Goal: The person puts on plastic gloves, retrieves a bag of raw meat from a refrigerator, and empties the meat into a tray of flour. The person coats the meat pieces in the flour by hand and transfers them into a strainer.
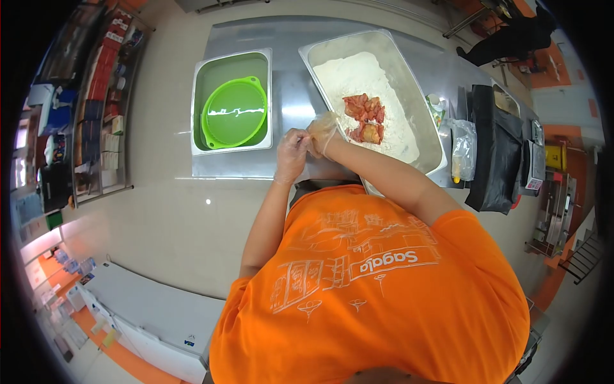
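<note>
A: Hands?
B: Left hand, right hand meet, clear-gloved, near table edge.
A: Around them?
B: Metal pan, right: reddish pieces on white powder. Second pan, left: round green vessel.

Commercial-style kitchen, your workplace: note the stainless surface, metal pan of flour-like powder at upper centre, stocked shelves at upper left, and white chest unit at lower left.

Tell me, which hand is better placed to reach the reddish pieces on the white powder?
Probably the right hand: it is nearer the reddish pieces, and its forearm passes over the metal tray holding them. The left hand is farther off. The two are together, though.
</note>
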`<control>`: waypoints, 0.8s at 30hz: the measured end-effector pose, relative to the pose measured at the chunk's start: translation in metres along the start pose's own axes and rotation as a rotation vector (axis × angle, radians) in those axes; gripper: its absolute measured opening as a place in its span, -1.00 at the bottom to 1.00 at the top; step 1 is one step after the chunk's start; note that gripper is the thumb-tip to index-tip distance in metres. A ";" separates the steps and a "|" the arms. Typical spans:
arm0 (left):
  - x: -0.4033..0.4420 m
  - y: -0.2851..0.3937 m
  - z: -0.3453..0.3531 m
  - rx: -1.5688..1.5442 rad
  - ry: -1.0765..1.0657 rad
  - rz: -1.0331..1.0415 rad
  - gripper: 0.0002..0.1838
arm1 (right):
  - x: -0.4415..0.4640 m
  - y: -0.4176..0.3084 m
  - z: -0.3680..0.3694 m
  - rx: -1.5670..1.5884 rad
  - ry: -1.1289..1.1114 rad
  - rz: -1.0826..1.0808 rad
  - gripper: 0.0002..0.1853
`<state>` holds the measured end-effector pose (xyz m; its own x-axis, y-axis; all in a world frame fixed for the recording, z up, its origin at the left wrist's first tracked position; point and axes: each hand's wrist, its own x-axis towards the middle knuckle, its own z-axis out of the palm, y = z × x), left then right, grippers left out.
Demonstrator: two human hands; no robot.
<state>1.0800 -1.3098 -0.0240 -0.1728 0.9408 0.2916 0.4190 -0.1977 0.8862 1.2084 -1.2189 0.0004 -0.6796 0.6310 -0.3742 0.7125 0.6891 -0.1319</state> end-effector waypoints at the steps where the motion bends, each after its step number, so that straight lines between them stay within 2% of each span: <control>1: 0.001 0.002 -0.001 -0.021 0.008 0.001 -0.97 | -0.001 -0.002 -0.008 0.011 -0.084 0.013 -0.63; 4: 0.009 0.011 -0.004 -0.049 0.028 -0.059 -0.93 | 0.016 -0.004 0.027 0.046 -0.042 -0.003 -0.67; 7: 0.011 -0.002 0.000 -0.035 -0.029 -0.075 -0.91 | 0.012 -0.007 0.025 -0.385 -0.170 -0.313 -0.72; 10: 0.012 0.001 -0.001 -0.010 -0.020 0.023 -0.92 | 0.013 0.000 0.041 0.091 -0.046 -0.038 -0.73; 13: 0.007 -0.009 0.001 0.032 -0.012 -0.001 -0.95 | -0.005 -0.014 0.015 0.165 -0.101 0.173 -0.76; 16: 0.001 -0.010 0.003 0.058 -0.035 -0.020 -0.96 | -0.008 -0.011 0.016 0.335 -0.089 0.214 -0.74; 19: 0.001 -0.009 0.002 0.052 -0.017 -0.023 -0.95 | -0.010 -0.012 -0.005 0.280 -0.232 0.155 -0.70; 22: 0.003 -0.010 0.001 0.050 0.005 0.008 -0.95 | -0.028 -0.016 -0.048 0.055 -0.337 -0.021 -0.60; 24: 0.005 -0.004 -0.002 0.033 0.007 -0.010 -0.95 | -0.032 -0.017 -0.056 0.041 -0.299 -0.053 -0.57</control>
<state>1.0757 -1.3044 -0.0258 -0.1833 0.9408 0.2853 0.4461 -0.1790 0.8769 1.2079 -1.2307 0.0661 -0.6388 0.4574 -0.6187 0.6880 0.6996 -0.1931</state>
